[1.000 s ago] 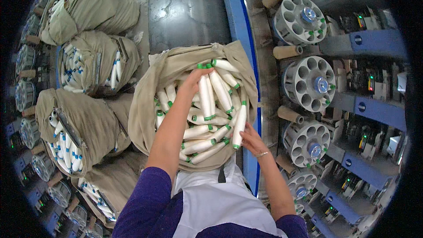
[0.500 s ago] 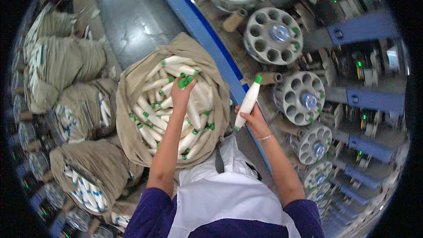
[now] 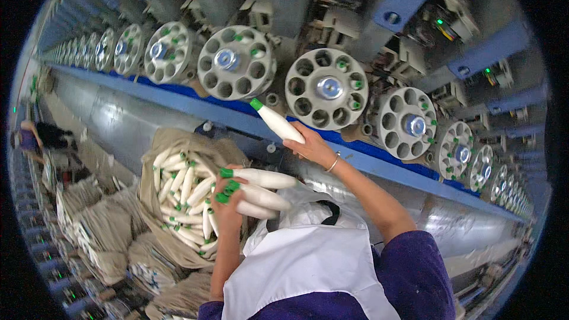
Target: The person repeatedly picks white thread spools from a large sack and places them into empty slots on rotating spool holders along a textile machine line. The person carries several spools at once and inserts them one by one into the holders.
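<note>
White yarn bobbins (image 3: 264,195) with green ends are bunched in my left hand (image 3: 226,212), which is closed round their green tips; their bodies point right across my apron. In my right hand (image 3: 314,147) is a single yarn bobbin (image 3: 277,123), gripped by its lower end, its green tip tilted up and left. That tip reaches close to a round grey magazine (image 3: 237,62) with several open pockets. Another round magazine (image 3: 326,88) stands just beyond my right hand. Left of my left hand, a cloth sack (image 3: 155,234) lies open, full of similar bobbins (image 3: 188,186).
A long machine with a blue rail (image 3: 178,102) runs across in front, carrying a row of round magazines, some with green tips in their pockets. More cloth sacks (image 3: 106,234) stand at lower left. Another person (image 3: 44,139) is at far left.
My view has turned toward the machine. My left hand has come out of the sack with several bobbins. My right hand has brought its bobbin near the magazines.
</note>
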A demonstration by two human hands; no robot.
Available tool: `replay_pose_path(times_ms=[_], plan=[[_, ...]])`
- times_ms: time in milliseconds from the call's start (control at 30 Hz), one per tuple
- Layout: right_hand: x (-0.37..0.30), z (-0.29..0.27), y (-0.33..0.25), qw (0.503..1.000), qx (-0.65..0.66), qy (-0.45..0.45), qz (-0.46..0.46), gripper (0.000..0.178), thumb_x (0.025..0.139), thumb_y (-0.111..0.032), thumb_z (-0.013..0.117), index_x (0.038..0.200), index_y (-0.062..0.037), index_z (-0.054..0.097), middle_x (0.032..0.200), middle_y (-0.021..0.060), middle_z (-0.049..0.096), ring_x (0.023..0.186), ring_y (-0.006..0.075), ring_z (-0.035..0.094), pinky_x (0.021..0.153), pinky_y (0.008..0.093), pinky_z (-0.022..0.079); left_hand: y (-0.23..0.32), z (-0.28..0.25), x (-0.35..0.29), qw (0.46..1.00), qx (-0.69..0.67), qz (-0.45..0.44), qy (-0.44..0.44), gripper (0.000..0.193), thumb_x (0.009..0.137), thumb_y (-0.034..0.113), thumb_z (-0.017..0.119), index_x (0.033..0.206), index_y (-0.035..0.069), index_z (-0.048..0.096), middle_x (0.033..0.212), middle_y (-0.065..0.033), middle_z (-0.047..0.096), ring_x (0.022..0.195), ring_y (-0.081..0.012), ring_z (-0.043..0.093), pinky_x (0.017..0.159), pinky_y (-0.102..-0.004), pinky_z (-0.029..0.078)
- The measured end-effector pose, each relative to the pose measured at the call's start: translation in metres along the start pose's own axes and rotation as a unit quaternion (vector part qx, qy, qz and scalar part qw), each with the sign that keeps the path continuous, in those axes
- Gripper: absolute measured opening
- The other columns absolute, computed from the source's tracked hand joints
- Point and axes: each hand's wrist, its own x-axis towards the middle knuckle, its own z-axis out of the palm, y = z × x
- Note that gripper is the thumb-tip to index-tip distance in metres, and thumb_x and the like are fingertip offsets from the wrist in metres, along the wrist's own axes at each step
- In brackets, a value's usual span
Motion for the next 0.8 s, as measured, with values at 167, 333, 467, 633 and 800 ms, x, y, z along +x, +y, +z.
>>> replay_pose_path(times_ms=[167, 333, 467, 633, 800], plan=[[-0.025, -0.063, 0.006, 0.989, 0.144, -0.017, -0.011, 0.049, 0.095, -0.042, 0.046, 0.126, -0.0035, 0.047, 0.080, 0.0050, 0.061, 0.056, 0.0089, 0.058, 0.046, 0.0228, 0.049, -0.032, 0.060, 0.038, 0.855, -0.442, -0.268, 0.040, 0.033, 0.090, 0.040, 0.056, 0.092, 0.008, 0.061, 0.114, -0.0117, 0.060, 0.106, -0.0260, 0.054, 0.099, -0.0423, 0.040], [-0.044, -0.108, 0.008, 0.991, 0.063, 0.049, -0.109, 0.048, 0.097, -0.043, 0.043, 0.121, -0.0030, 0.056, 0.089, 0.0100, 0.064, 0.071, 0.0135, 0.062, 0.064, 0.0274, 0.051, -0.028, 0.115, 0.070, 0.852, -0.445, -0.254, -0.103, 0.035, 0.087, 0.042, 0.058, 0.094, 0.009, 0.065, 0.119, -0.0109, 0.059, 0.112, -0.0268, 0.051, 0.103, -0.0429, 0.038], [-0.062, -0.123, -0.009, 0.994, 0.103, 0.028, -0.040, 0.060, 0.095, -0.053, 0.038, 0.109, -0.0002, 0.063, 0.097, 0.0123, 0.065, 0.085, 0.0155, 0.060, 0.079, 0.0291, 0.048, -0.001, 0.136, 0.084, 0.917, -0.297, -0.184, -0.190, 0.040, 0.083, 0.041, 0.064, 0.101, 0.006, 0.062, 0.131, -0.0141, 0.049, 0.119, -0.0275, 0.046, 0.104, -0.0419, 0.036], [-0.062, -0.099, -0.057, 0.994, 0.064, -0.046, 0.072, 0.065, 0.095, -0.058, 0.029, 0.093, -0.0039, 0.064, 0.079, 0.0037, 0.064, 0.062, 0.0088, 0.058, 0.053, 0.0228, 0.047, 0.047, 0.118, 0.112, 0.895, -0.177, -0.050, -0.405, 0.041, 0.075, 0.040, 0.070, 0.093, 0.004, 0.063, 0.125, -0.0169, 0.052, 0.125, -0.0362, 0.041, 0.102, -0.0456, 0.037], [-0.048, -0.045, -0.104, 0.989, 0.104, -0.075, -0.068, 0.045, 0.096, -0.045, 0.042, 0.111, -0.0038, 0.052, 0.071, -0.0018, 0.053, 0.054, 0.0055, 0.050, 0.044, 0.0210, 0.041, 0.098, 0.062, 0.141, 0.891, -0.141, -0.012, -0.432, 0.036, 0.072, 0.037, 0.071, 0.079, 0.003, 0.061, 0.116, -0.0200, 0.056, 0.124, -0.0402, 0.041, 0.098, -0.0488, 0.039]])
